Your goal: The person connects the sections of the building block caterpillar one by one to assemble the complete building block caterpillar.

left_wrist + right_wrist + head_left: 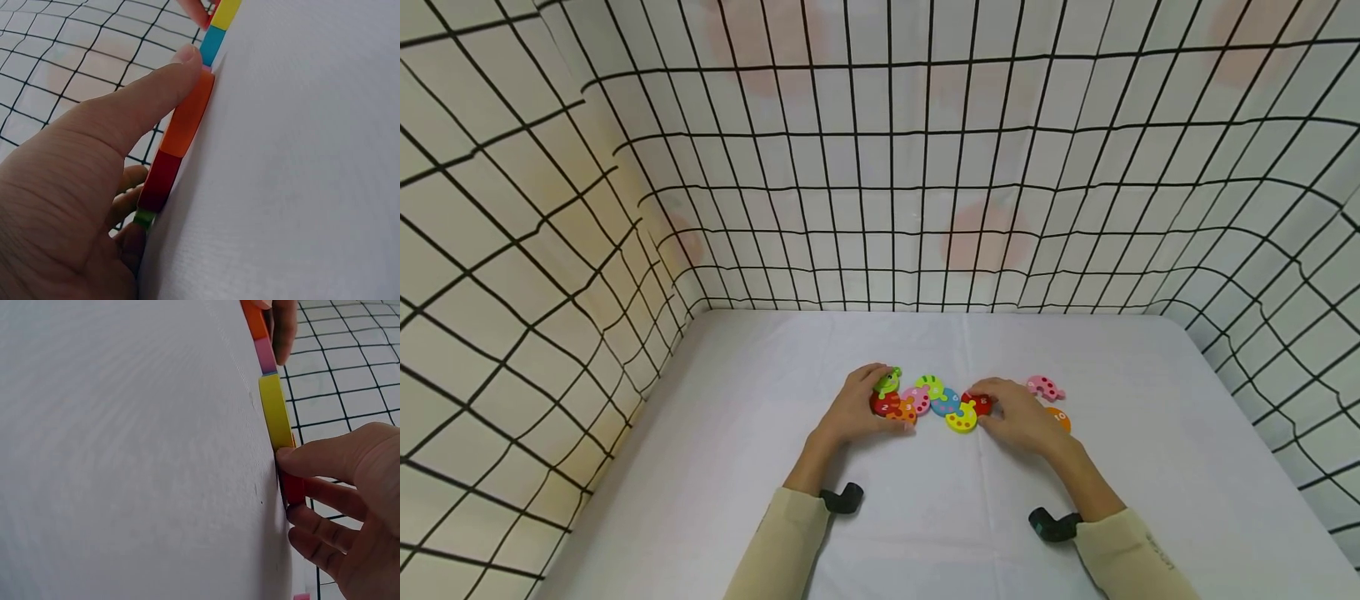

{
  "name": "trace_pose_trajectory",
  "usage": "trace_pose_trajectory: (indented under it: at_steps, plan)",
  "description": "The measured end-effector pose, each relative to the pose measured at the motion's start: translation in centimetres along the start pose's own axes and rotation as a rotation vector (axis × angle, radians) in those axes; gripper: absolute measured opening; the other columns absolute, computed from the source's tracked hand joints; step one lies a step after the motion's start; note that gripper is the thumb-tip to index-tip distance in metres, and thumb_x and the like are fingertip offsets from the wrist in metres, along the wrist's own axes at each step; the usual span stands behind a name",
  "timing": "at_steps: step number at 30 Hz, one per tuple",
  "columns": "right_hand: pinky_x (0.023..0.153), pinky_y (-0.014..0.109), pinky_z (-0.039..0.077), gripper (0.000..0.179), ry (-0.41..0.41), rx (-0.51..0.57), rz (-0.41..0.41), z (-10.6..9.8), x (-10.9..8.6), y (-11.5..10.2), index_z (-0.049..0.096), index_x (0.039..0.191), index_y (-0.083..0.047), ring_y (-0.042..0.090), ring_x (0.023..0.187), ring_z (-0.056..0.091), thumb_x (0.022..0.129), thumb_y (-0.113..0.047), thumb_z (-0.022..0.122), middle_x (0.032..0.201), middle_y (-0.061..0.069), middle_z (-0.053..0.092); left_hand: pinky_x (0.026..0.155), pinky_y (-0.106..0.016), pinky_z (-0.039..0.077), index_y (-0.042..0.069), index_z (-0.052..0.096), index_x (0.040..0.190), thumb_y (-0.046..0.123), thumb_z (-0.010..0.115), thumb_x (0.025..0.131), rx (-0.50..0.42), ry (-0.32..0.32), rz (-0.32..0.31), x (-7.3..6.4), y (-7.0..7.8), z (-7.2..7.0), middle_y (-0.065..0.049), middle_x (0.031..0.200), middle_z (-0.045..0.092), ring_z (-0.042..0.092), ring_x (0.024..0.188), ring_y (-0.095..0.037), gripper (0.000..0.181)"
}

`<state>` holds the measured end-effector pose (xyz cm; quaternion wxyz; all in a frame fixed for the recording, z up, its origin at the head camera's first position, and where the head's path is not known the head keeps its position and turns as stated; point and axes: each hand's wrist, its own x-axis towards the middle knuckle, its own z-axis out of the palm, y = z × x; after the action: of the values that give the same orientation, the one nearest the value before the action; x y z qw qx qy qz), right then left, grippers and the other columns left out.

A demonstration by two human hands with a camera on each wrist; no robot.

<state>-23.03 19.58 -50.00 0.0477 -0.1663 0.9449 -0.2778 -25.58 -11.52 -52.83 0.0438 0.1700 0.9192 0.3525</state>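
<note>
A chain of flat, numbered caterpillar puzzle pieces lies on the white table. My left hand (pixel 852 408) curls round its left end. There sit a green head piece (pixel 887 382), a red piece (pixel 160 180) and an orange piece (pixel 189 115), which the thumb touches. Pink (pixel 916 400), light green (pixel 931 386), blue (pixel 946 403) and yellow (pixel 962 417) pieces follow. At the right end, my right hand (pixel 1021 417) pinches a red piece (pixel 293 489) against the yellow one, fingers partly covering it.
Two loose pieces, one pink (pixel 1043 387) and one orange (pixel 1060 418), lie just right of the right hand. A black wire mesh (pixel 891 133) rises along the back and both sides of the table (pixel 910 533).
</note>
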Motion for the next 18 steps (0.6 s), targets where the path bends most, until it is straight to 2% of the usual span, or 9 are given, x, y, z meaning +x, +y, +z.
trace_pose_trajectory:
  at_steps: [9,12,18]
  plan:
    - [0.109,0.056,0.049,0.045,0.005,0.004,0.009,0.1,0.2,0.3,0.065,0.136,-0.015,0.036,0.135,0.054,0.092,-0.013,0.076,0.145,0.012,0.060,0.120,-0.052,0.039,0.025,0.042,0.157,0.061,0.092,0.064,0.022,-0.014,0.033,0.0,0.0,0.0,-0.003,0.164,0.035,0.031,0.152,-0.026,0.112]
    - [0.105,0.055,0.053,0.044,0.009,0.030,0.015,-0.1,0.0,0.5,0.065,0.135,-0.015,0.035,0.128,0.058,0.092,-0.014,0.075,0.143,0.011,0.061,0.120,-0.052,0.039,0.024,0.042,0.158,0.061,0.090,0.066,0.033,-0.017,0.030,0.0,0.0,0.0,-0.003,0.164,0.035,0.031,0.153,-0.026,0.110]
    - [0.094,0.053,0.058,0.041,0.066,0.059,0.077,-1.3,-0.6,0.9,0.065,0.133,-0.016,0.032,0.115,0.061,0.094,-0.021,0.073,0.135,0.010,0.064,0.118,-0.051,0.042,0.025,0.046,0.155,0.058,0.091,0.066,0.015,-0.003,0.004,-0.1,0.1,0.0,-0.002,0.162,0.037,0.033,0.151,-0.025,0.105]
